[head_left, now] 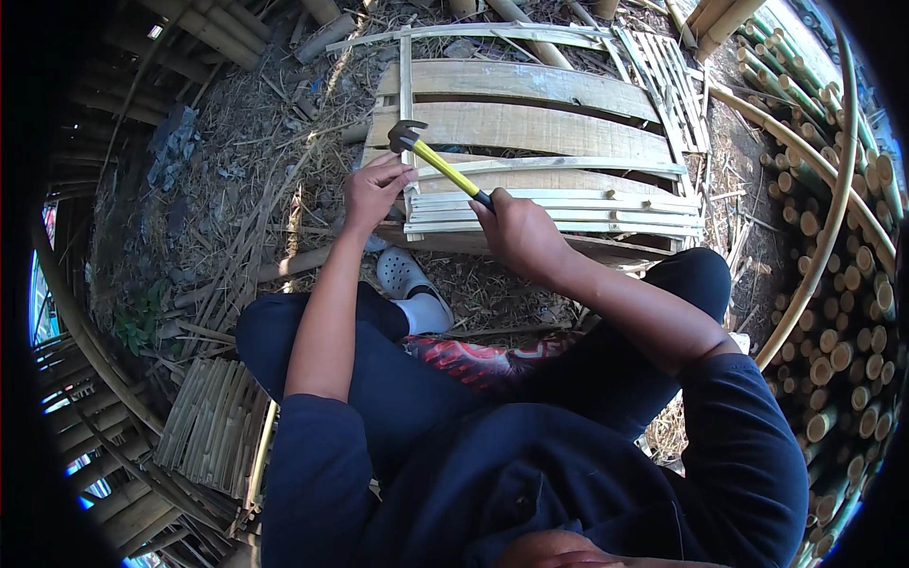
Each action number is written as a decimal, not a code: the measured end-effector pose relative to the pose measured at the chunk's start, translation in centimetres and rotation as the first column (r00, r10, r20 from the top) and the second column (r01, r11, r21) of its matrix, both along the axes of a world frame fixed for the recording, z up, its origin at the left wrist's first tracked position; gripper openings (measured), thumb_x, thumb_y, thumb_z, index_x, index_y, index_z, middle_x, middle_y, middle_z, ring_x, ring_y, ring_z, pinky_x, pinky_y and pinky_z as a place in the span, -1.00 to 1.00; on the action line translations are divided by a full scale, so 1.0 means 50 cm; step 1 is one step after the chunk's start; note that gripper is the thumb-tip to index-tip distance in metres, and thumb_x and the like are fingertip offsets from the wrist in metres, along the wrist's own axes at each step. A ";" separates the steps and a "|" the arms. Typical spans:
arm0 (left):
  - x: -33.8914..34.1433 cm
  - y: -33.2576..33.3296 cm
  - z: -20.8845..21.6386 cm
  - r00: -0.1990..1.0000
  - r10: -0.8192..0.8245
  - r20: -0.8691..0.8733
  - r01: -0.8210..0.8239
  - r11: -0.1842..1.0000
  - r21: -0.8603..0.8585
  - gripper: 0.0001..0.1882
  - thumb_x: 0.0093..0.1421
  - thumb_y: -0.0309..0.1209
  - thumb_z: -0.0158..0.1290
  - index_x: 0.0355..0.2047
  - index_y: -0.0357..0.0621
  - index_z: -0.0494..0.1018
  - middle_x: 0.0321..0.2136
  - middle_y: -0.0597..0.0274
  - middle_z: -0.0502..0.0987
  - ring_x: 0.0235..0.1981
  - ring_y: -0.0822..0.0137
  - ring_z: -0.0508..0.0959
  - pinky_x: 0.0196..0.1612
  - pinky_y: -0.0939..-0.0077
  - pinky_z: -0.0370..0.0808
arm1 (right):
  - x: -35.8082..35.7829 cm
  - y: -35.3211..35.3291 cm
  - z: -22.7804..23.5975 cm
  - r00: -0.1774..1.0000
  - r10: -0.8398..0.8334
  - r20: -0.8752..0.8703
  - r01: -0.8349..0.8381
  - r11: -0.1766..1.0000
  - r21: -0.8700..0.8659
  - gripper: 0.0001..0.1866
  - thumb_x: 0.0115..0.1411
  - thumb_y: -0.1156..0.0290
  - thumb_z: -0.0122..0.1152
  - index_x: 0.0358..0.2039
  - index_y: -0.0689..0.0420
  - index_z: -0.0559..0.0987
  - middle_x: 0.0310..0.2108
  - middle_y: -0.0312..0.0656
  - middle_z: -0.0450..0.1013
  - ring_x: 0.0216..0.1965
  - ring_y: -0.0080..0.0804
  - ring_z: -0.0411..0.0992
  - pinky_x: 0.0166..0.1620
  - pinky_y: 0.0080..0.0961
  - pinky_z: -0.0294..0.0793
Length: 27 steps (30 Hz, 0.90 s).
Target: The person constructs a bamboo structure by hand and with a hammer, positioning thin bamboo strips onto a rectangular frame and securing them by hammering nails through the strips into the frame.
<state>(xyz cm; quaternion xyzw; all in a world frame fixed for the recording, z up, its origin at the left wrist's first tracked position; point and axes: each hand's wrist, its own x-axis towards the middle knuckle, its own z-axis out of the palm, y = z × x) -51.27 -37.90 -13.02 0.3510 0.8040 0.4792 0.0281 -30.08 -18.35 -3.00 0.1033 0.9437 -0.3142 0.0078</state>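
Observation:
My right hand (523, 237) is closed round the black grip of a claw hammer (446, 168) with a yellow handle. Its dark head is above the left end of a low slatted wooden platform (530, 128). Close below the head, my left hand (375, 192) has its fingers pinched together at an upright bamboo strip (406, 85) along that left side. Whatever is between those fingertips is too small to make out. Several pale bamboo strips (559, 204) lie side by side across the platform's near edge, and a single strip (559, 165) lies just beyond them.
More thin strips (677, 95) lie at the platform's right end. A large stack of cut bamboo poles (843, 350) rises on the right. Bundled slats (213, 417) are at lower left. Straw and scraps litter the ground (237, 161). My foot in a grey clog (401, 275) is near the platform.

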 end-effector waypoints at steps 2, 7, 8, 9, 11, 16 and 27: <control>0.002 0.007 0.005 0.995 -0.038 0.095 0.039 0.999 -0.017 -0.82 0.21 -0.48 0.27 -0.18 -0.24 0.69 -0.09 0.05 0.68 0.19 0.20 0.52 0.18 0.45 0.46 | 0.003 0.004 -0.032 0.997 0.008 0.077 -0.011 0.999 0.042 -0.54 0.46 0.10 -0.05 -0.34 0.31 0.46 -0.62 0.16 0.50 -0.53 0.19 0.53 -0.40 0.02 0.53; 0.006 -0.009 0.012 0.994 0.021 0.110 -0.011 0.996 -0.091 -0.83 0.21 -0.48 0.27 -0.18 -0.22 0.70 -0.11 0.12 0.70 0.19 0.17 0.53 0.19 0.44 0.46 | 0.002 -0.003 0.029 0.998 -0.003 0.067 0.004 1.000 -0.007 -0.53 0.47 0.10 -0.08 -0.29 0.32 0.48 -0.56 0.17 0.53 -0.47 0.19 0.56 -0.35 0.03 0.55; 0.006 -0.006 0.015 0.995 0.007 0.099 -0.001 0.998 -0.065 -0.83 0.21 -0.48 0.27 -0.19 -0.22 0.70 -0.12 0.12 0.70 0.20 0.17 0.52 0.18 0.44 0.46 | 0.002 -0.004 0.033 0.998 -0.021 0.054 0.022 1.000 -0.011 -0.52 0.48 0.09 -0.10 -0.27 0.33 0.48 -0.54 0.18 0.54 -0.44 0.19 0.56 -0.33 0.03 0.55; 0.005 -0.003 0.015 0.996 -0.010 0.085 0.013 0.999 -0.041 -0.83 0.21 -0.47 0.28 -0.19 -0.22 0.70 -0.12 0.12 0.70 0.20 0.17 0.52 0.18 0.44 0.46 | 0.001 -0.004 0.025 0.998 -0.018 0.054 0.019 1.000 -0.012 -0.52 0.48 0.09 -0.10 -0.27 0.33 0.48 -0.54 0.18 0.54 -0.44 0.19 0.56 -0.33 0.03 0.55; 0.007 0.002 0.012 0.995 -0.016 0.096 0.018 1.000 -0.019 -0.83 0.20 -0.47 0.28 -0.19 -0.22 0.70 -0.11 0.09 0.70 0.21 0.18 0.52 0.18 0.43 0.47 | -0.003 -0.002 0.000 0.987 -0.023 0.157 0.021 1.000 0.017 -0.53 0.47 0.09 -0.08 -0.28 0.33 0.48 -0.55 0.18 0.54 -0.46 0.20 0.56 -0.34 0.06 0.54; 0.011 -0.003 0.010 0.991 0.056 0.118 -0.048 0.996 -0.069 -0.83 0.19 -0.49 0.28 -0.20 -0.22 0.70 -0.12 0.05 0.70 0.21 0.16 0.52 0.19 0.44 0.47 | -0.004 0.000 0.023 0.994 -0.032 0.104 0.033 0.999 -0.009 -0.52 0.47 0.08 -0.07 -0.28 0.33 0.48 -0.54 0.18 0.54 -0.46 0.21 0.56 -0.34 0.05 0.54; 0.005 -0.007 0.002 0.999 0.034 0.031 -0.033 0.999 -0.024 -0.80 0.13 -0.34 0.36 -0.23 -0.07 0.72 -0.16 0.05 0.70 0.10 0.18 0.61 0.09 0.41 0.55 | -0.023 0.004 0.021 0.995 -0.019 0.101 0.019 1.000 -0.002 -0.54 0.45 0.09 -0.02 -0.32 0.32 0.48 -0.56 0.19 0.53 -0.47 0.21 0.55 -0.34 0.05 0.54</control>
